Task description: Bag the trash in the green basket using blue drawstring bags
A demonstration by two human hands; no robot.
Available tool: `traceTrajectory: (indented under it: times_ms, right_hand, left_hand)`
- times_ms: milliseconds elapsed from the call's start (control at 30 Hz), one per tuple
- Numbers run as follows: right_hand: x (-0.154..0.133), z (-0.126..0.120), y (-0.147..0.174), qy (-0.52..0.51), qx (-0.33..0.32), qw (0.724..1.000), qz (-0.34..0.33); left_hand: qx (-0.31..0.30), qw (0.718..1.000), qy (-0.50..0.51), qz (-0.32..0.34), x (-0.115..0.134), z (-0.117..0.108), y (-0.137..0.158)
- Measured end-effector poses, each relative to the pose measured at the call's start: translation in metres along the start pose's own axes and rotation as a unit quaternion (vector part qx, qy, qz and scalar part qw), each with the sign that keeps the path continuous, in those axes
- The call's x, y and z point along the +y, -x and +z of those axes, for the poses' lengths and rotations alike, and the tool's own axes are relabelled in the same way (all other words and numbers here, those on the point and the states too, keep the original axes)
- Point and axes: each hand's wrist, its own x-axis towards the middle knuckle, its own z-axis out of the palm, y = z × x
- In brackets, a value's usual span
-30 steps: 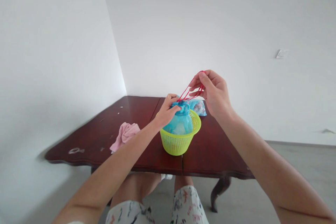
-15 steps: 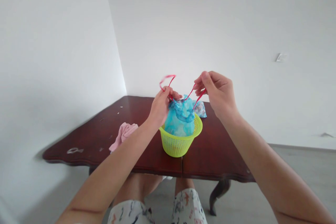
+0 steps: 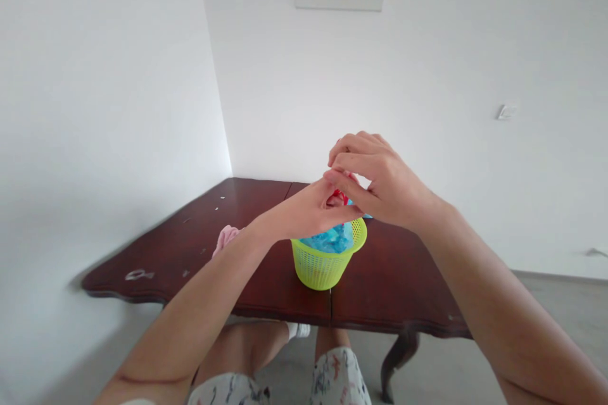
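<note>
A blue plastic bag (image 3: 332, 240) sits inside a yellow-green mesh basket (image 3: 319, 267) on the table. Its red drawstring (image 3: 344, 198) runs up between my two hands. My left hand (image 3: 311, 207) is over the basket, its fingers curled around part of the drawstring and its thumb pointing right. Just above and to the right, my right hand (image 3: 380, 174) meets it, thumb and fingers pinching the drawstring by the left hand's fingers. Most of the string and the top of the bag are hidden behind the hands.
The dark red wooden table (image 3: 266, 294) has a wavy edge and stands against the wall. A pink cloth (image 3: 225, 238) lies left of the basket, partly behind my left forearm. Another blue bag (image 3: 367, 214) shows barely behind the basket. My legs are below the table edge.
Both hands have come together over the basket; the right moved left, and the drawstring loops, spread apart before, are now gathered between them. The bag's top looks lower.
</note>
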Motion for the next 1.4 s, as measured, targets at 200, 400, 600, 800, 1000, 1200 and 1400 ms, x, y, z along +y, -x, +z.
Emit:
traceTrajectory:
  times_ms: [200,400,600,800,1000,1200,1400]
  right_hand:
    - [-0.001,0.004,0.002,-0.037,0.015,0.996,0.078]
    - [0.013,0.024,0.025,0.005,-0.031,0.973,0.227]
    - [0.006,0.059,0.060,-0.022,-0.023,0.965,0.259]
    - [-0.002,0.086,0.091,-0.157,0.105,0.957,0.220]
    - [0.024,0.103,0.082,-0.313,0.225,0.881,0.274]
    - [0.041,0.138,0.071,-0.499,0.180,0.780,0.332]
    - [0.045,0.120,0.074,-0.454,0.224,0.797,0.329]
  left_hand:
    - [-0.075,0.985,0.121,-0.094,0.000,-0.006,-0.001]
    - [-0.016,0.959,0.232,-0.159,-0.031,-0.021,-0.009]
    - [0.114,0.935,0.288,-0.173,-0.047,-0.022,-0.020]
    - [0.076,0.996,0.027,-0.034,-0.035,-0.018,-0.013]
    - [0.054,0.902,-0.390,0.179,-0.027,-0.019,-0.011]
    - [0.020,0.944,-0.260,0.201,-0.034,-0.011,-0.012]
    - [0.017,0.936,-0.193,0.293,-0.058,0.000,0.006]
